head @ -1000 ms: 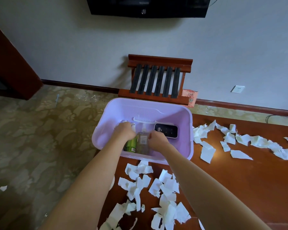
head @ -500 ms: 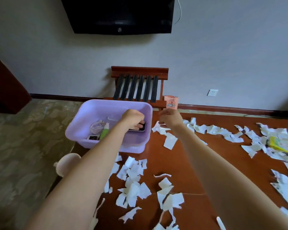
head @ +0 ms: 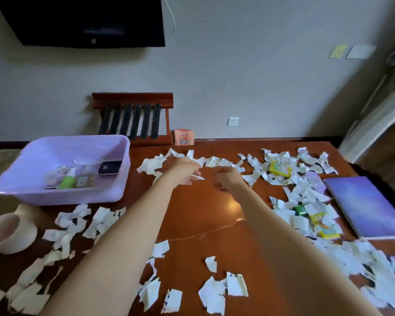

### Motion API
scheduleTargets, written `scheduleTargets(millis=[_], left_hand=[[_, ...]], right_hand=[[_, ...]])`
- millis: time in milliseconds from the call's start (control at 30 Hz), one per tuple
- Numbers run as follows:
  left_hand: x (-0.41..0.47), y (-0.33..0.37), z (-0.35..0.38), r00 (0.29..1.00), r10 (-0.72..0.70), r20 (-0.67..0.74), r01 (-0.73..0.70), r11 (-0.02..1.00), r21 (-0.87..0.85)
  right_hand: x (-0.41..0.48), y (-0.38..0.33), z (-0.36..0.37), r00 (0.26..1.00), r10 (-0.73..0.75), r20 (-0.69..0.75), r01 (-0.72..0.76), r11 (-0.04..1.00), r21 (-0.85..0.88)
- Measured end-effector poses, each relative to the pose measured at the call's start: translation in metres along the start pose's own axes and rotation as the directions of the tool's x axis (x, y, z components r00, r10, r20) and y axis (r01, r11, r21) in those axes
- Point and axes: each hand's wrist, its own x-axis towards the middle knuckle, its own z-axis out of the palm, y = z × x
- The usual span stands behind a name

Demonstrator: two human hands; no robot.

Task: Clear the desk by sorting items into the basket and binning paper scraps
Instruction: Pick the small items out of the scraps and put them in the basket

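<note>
Over the far middle of the desk (head: 198, 208), the left hand (head: 185, 172) is hovering with fingers loose and gripping nothing, while the right hand (head: 228, 179) is curling beside it, too blurred to tell whether it is pinching anything. Torn paper scraps (head: 212, 161) are lying just beyond both hands; they are probably limp and light, best bunched by the handful, while the stiffer purple notebook (head: 363, 206) at right is awaiting the lavender basket (head: 32, 160) at far left. No writing is showing sharply enough to read.
</note>
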Motion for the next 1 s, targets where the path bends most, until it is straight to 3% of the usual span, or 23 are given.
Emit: scheduleTargets(millis=[533, 800, 1000], left_hand=[[0.006, 0.021, 0.151, 0.92, 0.027, 0.392, -0.156, 0.941, 0.3], [0.023, 0.034, 0.219, 0.921, -0.033, 0.388, -0.092, 0.95, 0.3], [0.025, 0.028, 0.292, 0.898, -0.118, 0.425, -0.033, 0.942, 0.333]], right_hand=[[-0.024, 0.107, -0.121, 0.93, 0.221, -0.294, -0.195, 0.974, 0.115], [-0.015, 0.148, -0.195, 0.884, 0.184, -0.431, -0.274, 0.949, -0.157], [-0.01, 0.183, -0.239, 0.875, 0.22, -0.432, -0.349, 0.904, -0.246]])
